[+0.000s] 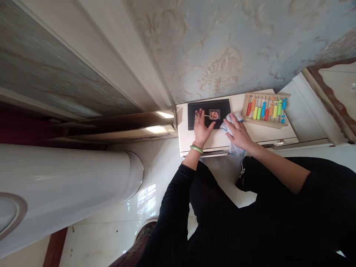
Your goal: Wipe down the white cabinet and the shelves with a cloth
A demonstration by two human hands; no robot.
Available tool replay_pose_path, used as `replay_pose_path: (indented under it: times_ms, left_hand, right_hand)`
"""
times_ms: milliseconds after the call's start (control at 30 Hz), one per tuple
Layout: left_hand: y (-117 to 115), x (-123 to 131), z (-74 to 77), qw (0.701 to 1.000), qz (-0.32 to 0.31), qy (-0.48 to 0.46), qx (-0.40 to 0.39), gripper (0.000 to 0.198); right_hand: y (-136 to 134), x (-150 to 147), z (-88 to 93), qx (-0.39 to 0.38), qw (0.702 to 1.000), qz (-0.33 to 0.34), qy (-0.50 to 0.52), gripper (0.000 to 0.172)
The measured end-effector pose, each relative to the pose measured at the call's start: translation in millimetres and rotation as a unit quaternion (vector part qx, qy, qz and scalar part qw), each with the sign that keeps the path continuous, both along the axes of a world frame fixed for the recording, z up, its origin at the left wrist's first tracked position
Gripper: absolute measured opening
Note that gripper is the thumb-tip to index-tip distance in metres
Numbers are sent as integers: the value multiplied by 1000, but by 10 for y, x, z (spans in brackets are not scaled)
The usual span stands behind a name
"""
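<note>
My left hand (201,128), with a green bangle at the wrist, lies with fingers stretched out on a black flat case (209,114) that sits on a low white cabinet (222,139). A small clear box with a brown object inside (214,114) rests on the black case, just right of my fingertips. My right hand (238,132) presses flat on a light blue-white cloth (229,124), which hangs over the cabinet's front edge beside the case.
A wooden abacus with coloured beads (265,108) stands on the cabinet to the right. A patterned wall rises behind. A large white cylinder (69,185) stands at left on the glossy tiled floor. My shoe (241,174) shows below the cabinet.
</note>
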State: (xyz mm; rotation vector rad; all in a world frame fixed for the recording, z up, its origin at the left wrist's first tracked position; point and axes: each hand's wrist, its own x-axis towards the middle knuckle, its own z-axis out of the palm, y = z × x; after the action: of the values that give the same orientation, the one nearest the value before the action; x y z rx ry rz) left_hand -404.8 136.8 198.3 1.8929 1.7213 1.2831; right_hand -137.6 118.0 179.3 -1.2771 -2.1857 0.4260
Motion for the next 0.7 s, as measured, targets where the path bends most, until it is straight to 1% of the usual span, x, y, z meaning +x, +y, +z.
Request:
replay_pose_path:
  times_ms: [67, 100, 133, 200, 267, 333, 400, 433, 500, 567, 600, 667, 700]
  left_hand:
    - [166, 97, 105, 998, -36, 21, -37, 99]
    - [242, 128, 153, 997, -42, 27, -60, 101]
    - [306, 145, 193, 995, -43, 30, -80, 99]
    - [391, 146, 241, 994, -41, 33, -98, 82]
    - [421, 120, 245, 995, -38, 22, -84, 59]
    - [409, 76, 227, 998, -29, -15, -62, 43]
    - [374, 8, 214, 996, -6, -69, -51, 39]
    - [353, -35, 216, 994, 10, -98, -51, 39]
    - [311, -132, 237, 985, 42, -158, -54, 41]
    - [278, -223, 272, 973, 63, -213, -58, 41]
    - [265, -258, 289, 968, 67, -236, -61, 41]
    - [248, -301, 314, 960, 64, -265, -68, 40]
    - [243, -309, 320, 958, 62, -272, -70, 40]
  right_hand:
    - [-30, 9, -125, 24, 1000, 4, -10, 80]
    - [-27, 14, -169, 31, 999, 3, -11, 80]
    - [-16, 20, -200, 36, 999, 0, -14, 80]
    - [16, 32, -225, 41, 999, -2, -21, 79]
    - [45, 56, -205, 39, 999, 1, -20, 77]
    - [90, 100, -133, 28, 1000, 12, -2, 74]
    - [198, 155, -6, 11, 999, 14, 35, 74]
    - [288, 174, 76, 2, 998, 2, 58, 77]
    - [536, 167, 258, -10, 993, -47, 105, 84]
    - [814, 69, 419, -9, 988, -90, 125, 86]
    - [930, -15, 473, -7, 989, -91, 119, 83]
    - [1057, -224, 508, -8, 995, -62, 82, 77]
    - [1053, -330, 489, -7, 997, -48, 64, 74]
